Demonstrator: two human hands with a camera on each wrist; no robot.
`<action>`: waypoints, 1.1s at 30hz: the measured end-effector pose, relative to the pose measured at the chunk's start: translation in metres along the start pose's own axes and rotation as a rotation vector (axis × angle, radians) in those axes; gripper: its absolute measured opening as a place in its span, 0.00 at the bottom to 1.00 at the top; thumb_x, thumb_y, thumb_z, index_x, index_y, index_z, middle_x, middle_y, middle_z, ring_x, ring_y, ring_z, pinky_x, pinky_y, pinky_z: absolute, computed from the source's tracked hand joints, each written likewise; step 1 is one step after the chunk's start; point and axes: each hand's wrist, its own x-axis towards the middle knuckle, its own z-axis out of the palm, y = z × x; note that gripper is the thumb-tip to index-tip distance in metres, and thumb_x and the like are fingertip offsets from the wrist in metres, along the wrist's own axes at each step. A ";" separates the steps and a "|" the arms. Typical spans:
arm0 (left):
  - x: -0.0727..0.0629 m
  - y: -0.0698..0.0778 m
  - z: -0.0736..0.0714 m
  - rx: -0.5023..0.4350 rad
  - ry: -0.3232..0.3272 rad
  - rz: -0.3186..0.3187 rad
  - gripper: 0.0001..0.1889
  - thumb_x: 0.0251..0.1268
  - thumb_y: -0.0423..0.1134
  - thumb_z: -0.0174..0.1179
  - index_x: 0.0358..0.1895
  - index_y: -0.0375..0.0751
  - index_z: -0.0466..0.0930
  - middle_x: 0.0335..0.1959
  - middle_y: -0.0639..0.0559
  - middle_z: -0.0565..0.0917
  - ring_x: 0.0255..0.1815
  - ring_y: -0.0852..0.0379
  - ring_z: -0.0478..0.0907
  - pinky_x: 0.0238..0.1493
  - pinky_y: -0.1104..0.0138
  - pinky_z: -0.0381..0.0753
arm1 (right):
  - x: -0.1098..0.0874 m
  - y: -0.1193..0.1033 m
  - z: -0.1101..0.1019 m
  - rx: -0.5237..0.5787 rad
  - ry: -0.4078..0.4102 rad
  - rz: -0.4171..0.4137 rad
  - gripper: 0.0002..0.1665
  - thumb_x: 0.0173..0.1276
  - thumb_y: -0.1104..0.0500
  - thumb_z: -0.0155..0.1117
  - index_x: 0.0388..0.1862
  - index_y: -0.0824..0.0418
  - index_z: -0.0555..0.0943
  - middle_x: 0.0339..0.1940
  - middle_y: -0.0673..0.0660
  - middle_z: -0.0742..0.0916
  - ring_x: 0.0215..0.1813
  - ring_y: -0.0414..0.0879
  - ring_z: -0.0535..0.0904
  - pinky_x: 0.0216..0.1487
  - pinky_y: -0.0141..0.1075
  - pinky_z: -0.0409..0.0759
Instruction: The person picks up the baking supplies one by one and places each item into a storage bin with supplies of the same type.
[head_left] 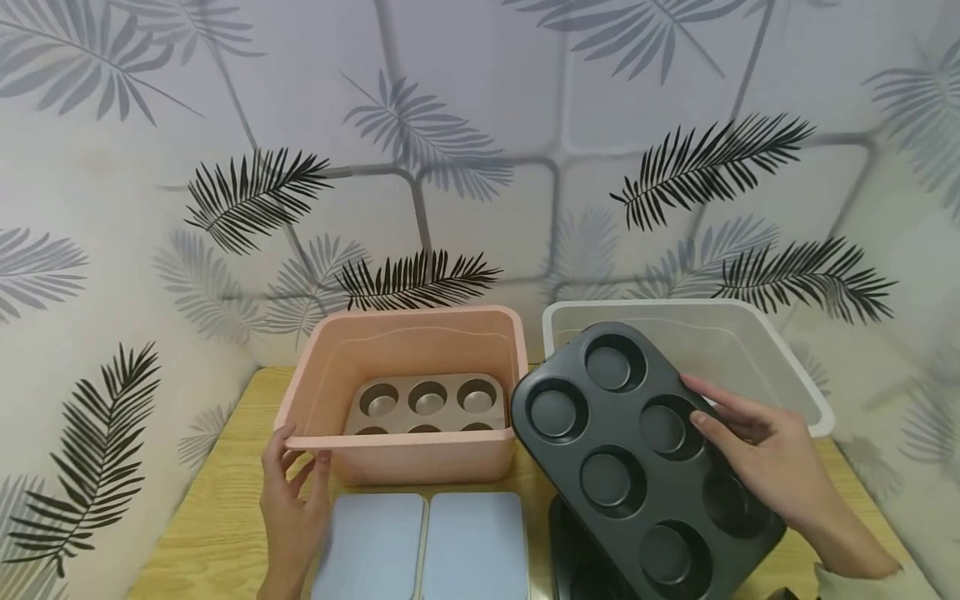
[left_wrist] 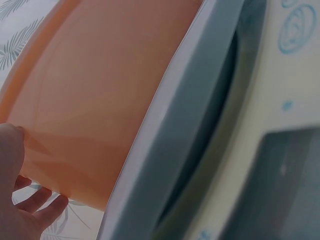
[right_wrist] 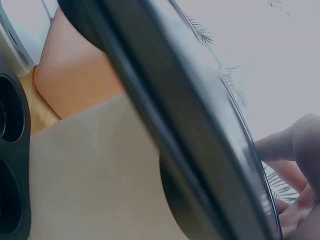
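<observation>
My right hand (head_left: 772,467) grips a dark muffin tin (head_left: 651,467) by its right long edge, thumb on the upper face. The tin is tilted with its cups facing me, in front of the white bin (head_left: 787,367). At the left, my left hand (head_left: 296,508) holds the front left corner of the pink bin's rim (head_left: 420,437). Inside that bin lies a light brown muffin tin (head_left: 405,396), its nearer cups partly hidden by the front wall. In the right wrist view, the held tin (right_wrist: 200,125) crosses the picture edge-on, with fingers (right_wrist: 277,147) at its edge.
Another dark muffin tin (head_left: 577,554) lies on the wooden table (head_left: 202,517), partly covered by the held one. Two containers with pale blue lids (head_left: 375,537) stand side by side before the pink bin. A leaf-patterned covering (head_left: 480,208) rises behind the bins.
</observation>
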 end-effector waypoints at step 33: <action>-0.001 0.002 0.003 -0.027 0.023 0.027 0.33 0.74 0.23 0.66 0.80 0.38 0.70 0.67 0.53 0.77 0.61 0.70 0.78 0.56 0.86 0.81 | 0.117 -0.071 0.065 0.037 -0.228 -0.140 0.24 0.81 0.57 0.69 0.74 0.49 0.85 0.65 0.57 0.91 0.47 0.31 0.89 0.44 0.25 0.83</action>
